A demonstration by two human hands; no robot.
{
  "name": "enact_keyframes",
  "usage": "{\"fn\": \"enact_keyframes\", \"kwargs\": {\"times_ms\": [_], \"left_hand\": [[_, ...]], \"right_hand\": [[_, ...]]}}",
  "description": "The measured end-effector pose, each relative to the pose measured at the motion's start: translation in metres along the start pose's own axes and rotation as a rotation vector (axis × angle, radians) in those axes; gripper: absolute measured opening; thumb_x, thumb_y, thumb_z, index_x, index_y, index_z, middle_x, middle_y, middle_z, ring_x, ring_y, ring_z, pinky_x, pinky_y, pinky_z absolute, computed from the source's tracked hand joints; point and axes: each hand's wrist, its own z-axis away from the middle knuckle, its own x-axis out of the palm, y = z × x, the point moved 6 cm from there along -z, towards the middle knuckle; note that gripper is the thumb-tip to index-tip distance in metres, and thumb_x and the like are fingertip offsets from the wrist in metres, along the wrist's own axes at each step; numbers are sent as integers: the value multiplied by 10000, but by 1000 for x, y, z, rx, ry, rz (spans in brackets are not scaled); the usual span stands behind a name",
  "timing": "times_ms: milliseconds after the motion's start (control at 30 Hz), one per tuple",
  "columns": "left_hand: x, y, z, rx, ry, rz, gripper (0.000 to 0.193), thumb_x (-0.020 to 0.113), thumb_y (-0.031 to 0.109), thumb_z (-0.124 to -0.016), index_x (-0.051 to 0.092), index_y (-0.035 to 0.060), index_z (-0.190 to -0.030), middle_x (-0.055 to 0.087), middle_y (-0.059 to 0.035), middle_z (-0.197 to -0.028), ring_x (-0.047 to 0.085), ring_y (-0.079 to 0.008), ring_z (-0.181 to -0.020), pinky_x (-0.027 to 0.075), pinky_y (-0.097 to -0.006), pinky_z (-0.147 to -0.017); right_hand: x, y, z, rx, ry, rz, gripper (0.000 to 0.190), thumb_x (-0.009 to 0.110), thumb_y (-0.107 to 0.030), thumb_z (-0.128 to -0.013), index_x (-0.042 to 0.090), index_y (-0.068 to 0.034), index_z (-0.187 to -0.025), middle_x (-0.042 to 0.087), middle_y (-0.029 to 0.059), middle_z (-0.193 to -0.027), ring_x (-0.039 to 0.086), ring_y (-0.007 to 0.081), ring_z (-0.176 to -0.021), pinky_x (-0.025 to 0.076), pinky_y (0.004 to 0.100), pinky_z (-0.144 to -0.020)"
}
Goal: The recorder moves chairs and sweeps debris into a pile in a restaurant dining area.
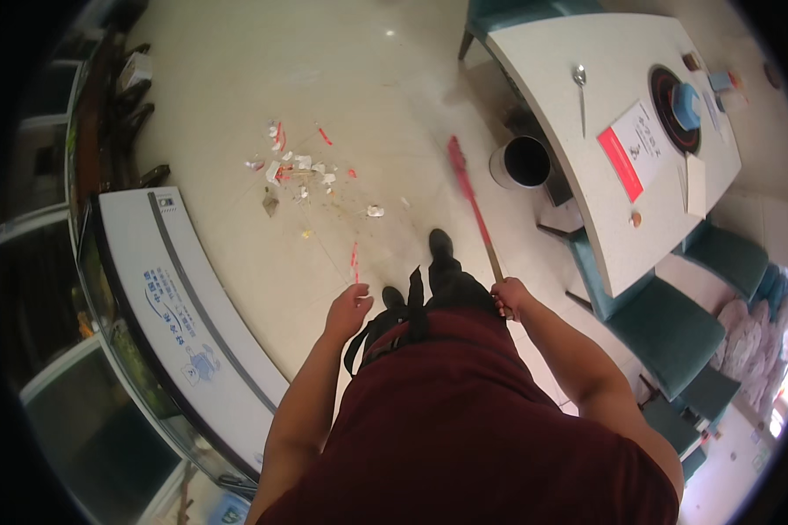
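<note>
My right hand (513, 298) grips the brown end of a broom (478, 213) with a red head. The broom slants forward over the floor, and its head is blurred. My left hand (350, 308) hangs loosely curled with nothing seen in it. Just beyond its fingers is a red-and-white strip (354, 257), apparently on the floor. Farther ahead, a scattered heap of litter (302, 169) lies on the pale tiles, with white paper scraps, red strips and fine debris. A crumpled white scrap (375, 210) lies apart, nearer my feet.
A bin (501, 164) with a dark inside stands right of the broom, beside a white table (604, 216). Green chairs (666, 328) line the table's near side. A long white chest freezer (190, 315) flanks me on the left. Dark wooden furniture (121, 125) stands beyond it.
</note>
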Motion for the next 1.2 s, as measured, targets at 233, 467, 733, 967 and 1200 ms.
{"fn": "enact_keyframes", "kwargs": {"times_ms": [233, 467, 733, 967, 1200], "left_hand": [[1, -35, 33, -175, 47, -41, 358, 577, 268, -804, 557, 52, -1089, 628, -135, -1001, 609, -267, -932, 474, -352, -794], [19, -213, 144, -544, 32, -145, 370, 600, 310, -776, 578, 68, -1056, 637, -141, -953, 607, -287, -907, 473, -360, -798], [10, -222, 106, -450, 57, -66, 345, 602, 318, -781, 591, 69, -1020, 633, -131, -966, 601, -269, -923, 469, -350, -805], [-33, -143, 38, -137, 109, 86, 307, 554, 277, -823, 584, 47, -1024, 602, -142, -1032, 588, -289, -930, 453, -358, -825], [-35, -225, 80, -218, 193, -7, 351, 591, 298, -789, 570, 57, -1044, 638, -141, -945, 609, -278, -913, 477, -358, -788]], "right_hand": [[73, -85, -51, 39, -264, -174, 159, 506, -29, -751, 416, -60, -624, 392, 33, -481, 408, 141, -364, 350, 284, -314], [113, -148, -75, 32, -480, -12, 179, 531, -62, -755, 407, -92, -629, 393, -4, -499, 383, 80, -370, 356, 227, -313], [130, -90, -12, -85, -324, 48, 140, 482, -43, -781, 404, -81, -671, 387, 3, -499, 389, 92, -370, 352, 238, -315], [133, -24, -23, 313, -268, -681, 157, 452, -20, -798, 373, -90, -682, 372, 4, -495, 373, 92, -365, 346, 203, -322], [204, -15, -48, 239, -350, -482, 157, 425, -11, -771, 367, -94, -650, 365, -4, -489, 358, 90, -363, 339, 225, -314]]}}
